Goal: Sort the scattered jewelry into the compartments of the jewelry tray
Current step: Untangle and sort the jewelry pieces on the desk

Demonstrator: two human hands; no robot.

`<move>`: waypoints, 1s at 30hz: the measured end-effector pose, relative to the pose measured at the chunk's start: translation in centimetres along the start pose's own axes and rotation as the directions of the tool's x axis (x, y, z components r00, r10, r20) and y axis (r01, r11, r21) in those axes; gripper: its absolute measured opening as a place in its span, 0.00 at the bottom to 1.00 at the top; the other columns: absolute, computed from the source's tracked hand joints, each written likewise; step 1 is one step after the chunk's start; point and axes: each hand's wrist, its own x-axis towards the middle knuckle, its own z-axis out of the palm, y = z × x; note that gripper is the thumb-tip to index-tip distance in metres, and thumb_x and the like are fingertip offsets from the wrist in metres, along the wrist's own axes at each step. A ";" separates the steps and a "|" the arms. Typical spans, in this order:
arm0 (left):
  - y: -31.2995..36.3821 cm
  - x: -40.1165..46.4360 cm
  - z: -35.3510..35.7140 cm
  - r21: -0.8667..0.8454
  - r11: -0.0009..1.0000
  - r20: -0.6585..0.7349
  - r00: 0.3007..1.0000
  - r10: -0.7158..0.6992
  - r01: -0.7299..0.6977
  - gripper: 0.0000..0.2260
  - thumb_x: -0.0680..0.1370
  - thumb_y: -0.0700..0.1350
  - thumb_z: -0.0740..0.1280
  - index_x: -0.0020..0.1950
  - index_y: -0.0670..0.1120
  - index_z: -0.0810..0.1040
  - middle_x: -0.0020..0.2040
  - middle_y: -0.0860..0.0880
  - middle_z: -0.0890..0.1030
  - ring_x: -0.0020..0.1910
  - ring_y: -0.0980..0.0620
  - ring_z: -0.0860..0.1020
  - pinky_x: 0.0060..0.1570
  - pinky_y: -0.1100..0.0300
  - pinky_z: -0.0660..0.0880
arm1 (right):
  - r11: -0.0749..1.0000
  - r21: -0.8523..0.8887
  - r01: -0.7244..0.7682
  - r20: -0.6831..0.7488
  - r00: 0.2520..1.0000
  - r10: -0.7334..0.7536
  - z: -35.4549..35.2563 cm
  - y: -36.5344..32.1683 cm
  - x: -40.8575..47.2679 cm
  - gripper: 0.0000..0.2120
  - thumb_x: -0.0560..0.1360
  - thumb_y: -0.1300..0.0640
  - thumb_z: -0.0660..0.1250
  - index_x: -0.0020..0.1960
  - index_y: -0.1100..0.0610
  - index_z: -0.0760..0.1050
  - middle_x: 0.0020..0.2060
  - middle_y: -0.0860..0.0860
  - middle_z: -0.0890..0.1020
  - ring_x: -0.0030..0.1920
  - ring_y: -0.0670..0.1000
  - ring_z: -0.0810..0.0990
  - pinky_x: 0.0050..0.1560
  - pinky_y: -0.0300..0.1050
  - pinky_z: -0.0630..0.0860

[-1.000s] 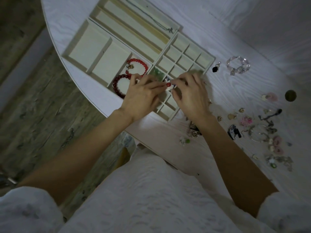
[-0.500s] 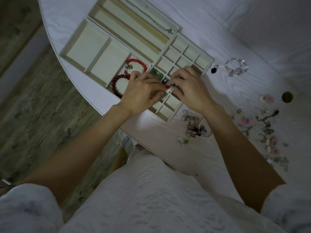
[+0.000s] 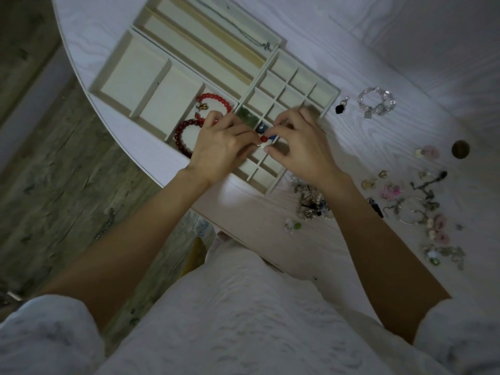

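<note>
left hand (image 3: 221,147): fingers curled, pinching | right hand (image 3: 300,144): curled, apparently pinching too | fingertips meeting

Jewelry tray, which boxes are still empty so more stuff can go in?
In the jewelry tray, the two big squares left of the red bracelets are bare, as are most small squares at the far right. The long slots look bare, except for the farthest one, which holds a chain. It is crowded where both hands meet, and on the table right of the tray.

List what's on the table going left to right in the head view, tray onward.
jewelry tray → red bead bracelets → left hand → right hand → black pendant → clear bead bracelet → dark round disc
</note>
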 end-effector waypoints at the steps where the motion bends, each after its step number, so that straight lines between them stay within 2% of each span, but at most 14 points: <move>1: 0.0 0.1 -0.1 -0.005 1.000 -0.011 1.000 -0.005 0.005 0.05 0.77 0.48 0.67 0.47 0.51 0.83 0.45 0.54 0.84 0.45 0.49 0.77 0.45 0.56 0.61 | 1.000 0.009 0.000 0.006 1.000 0.000 -0.1 0.0 0.0 0.15 0.71 0.48 0.67 0.50 0.57 0.81 0.49 0.54 0.77 0.53 0.51 0.66 0.51 0.42 0.65; 7: 0.2 0.6 -0.2 -0.009 1.000 -0.011 1.000 0.001 -0.001 0.07 0.77 0.49 0.66 0.46 0.51 0.83 0.42 0.54 0.83 0.43 0.48 0.77 0.44 0.57 0.60 | 0.998 0.020 -0.056 0.027 0.998 0.056 -0.2 0.1 -0.1 0.14 0.71 0.51 0.71 0.53 0.57 0.81 0.51 0.55 0.76 0.54 0.57 0.71 0.53 0.48 0.71; 12: -0.3 0.6 0.1 0.038 0.999 -0.033 0.999 0.005 -0.004 0.07 0.78 0.48 0.66 0.46 0.51 0.83 0.42 0.55 0.84 0.42 0.49 0.77 0.44 0.57 0.59 | 0.999 -0.052 -0.014 -0.006 1.000 0.014 -0.2 0.5 -0.3 0.12 0.75 0.51 0.66 0.53 0.55 0.81 0.50 0.54 0.77 0.53 0.55 0.71 0.50 0.47 0.70; 16: -0.2 0.5 0.5 0.046 0.999 -0.097 0.995 0.026 -0.022 0.07 0.78 0.48 0.67 0.45 0.50 0.84 0.44 0.56 0.84 0.43 0.50 0.75 0.43 0.58 0.59 | 0.998 -0.048 -0.040 -0.062 0.997 0.037 -0.1 0.7 -0.3 0.10 0.74 0.54 0.66 0.51 0.55 0.81 0.48 0.54 0.78 0.50 0.56 0.72 0.49 0.46 0.70; 19: -0.5 0.2 0.8 0.049 0.998 -0.133 0.990 0.053 -0.047 0.07 0.78 0.47 0.67 0.46 0.51 0.85 0.46 0.56 0.84 0.45 0.51 0.72 0.42 0.57 0.60 | 0.998 -0.039 -0.056 -0.048 0.997 0.054 0.0 0.3 -0.1 0.13 0.72 0.49 0.67 0.51 0.57 0.82 0.48 0.55 0.78 0.50 0.56 0.73 0.49 0.48 0.71; 23: -0.7 0.0 1.1 0.053 0.994 -0.191 0.976 0.100 -0.091 0.05 0.78 0.46 0.69 0.45 0.50 0.84 0.44 0.55 0.84 0.43 0.51 0.73 0.41 0.57 0.60 | 0.995 -0.090 -0.041 -0.021 0.999 0.039 0.1 -0.1 0.4 0.18 0.70 0.45 0.68 0.51 0.58 0.82 0.48 0.56 0.78 0.51 0.58 0.73 0.49 0.49 0.70; 28: -0.8 -0.4 1.3 0.071 0.986 -0.258 0.952 0.162 -0.148 0.03 0.77 0.46 0.70 0.46 0.49 0.84 0.45 0.54 0.84 0.43 0.52 0.73 0.40 0.58 0.60 | 0.997 -0.061 -0.038 0.034 0.999 0.040 -0.1 -0.2 0.6 0.26 0.70 0.38 0.60 0.53 0.57 0.82 0.49 0.55 0.76 0.53 0.56 0.69 0.51 0.48 0.66; 30: -0.9 -0.5 1.4 0.067 0.986 -0.246 0.955 0.165 -0.153 0.04 0.77 0.46 0.70 0.46 0.49 0.84 0.45 0.55 0.84 0.44 0.51 0.73 0.41 0.57 0.60 | 0.998 -0.054 -0.020 0.061 0.998 0.023 -0.2 0.0 0.7 0.26 0.69 0.38 0.62 0.53 0.57 0.82 0.50 0.55 0.76 0.54 0.57 0.70 0.52 0.50 0.67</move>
